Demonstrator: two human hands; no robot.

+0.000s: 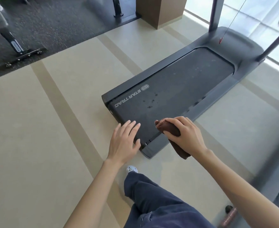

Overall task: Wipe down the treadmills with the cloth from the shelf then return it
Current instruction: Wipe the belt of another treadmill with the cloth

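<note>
A person in dark blue trousers [152,203] and a pale shoe [132,169] stands on the beige striped floor [45,129] at the rear end of a dark grey flat-decked treadmill [152,74]. The right hand [184,134] grips a bunched dark brown fabric cloth [166,126], fingers curled round its middle. One end pokes out toward the black running belt [184,79] and the other hangs limp below the wrist, over the treadmill's near corner. The left hand [124,142] holds nothing, its fingers straight and slightly spread above the belt's rear edge. Whether it touches the deck cannot be told. The cloth looks soft, light and floppy. It would likely wipe best spread flat under the palm, since in a wad its loose tail may drag. Small dark spots [152,102] mark the belt beyond the hands, beside white lettering, and they suggest the wiping here is barely begun. Farther on, a red safety cord [221,41] dangles over the front housing between two uprights. Behind stand a brown square column [160,10] and, on dark rubber matting [61,22], the feet of other gym equipment [20,51]. No shelf is in view.
</note>
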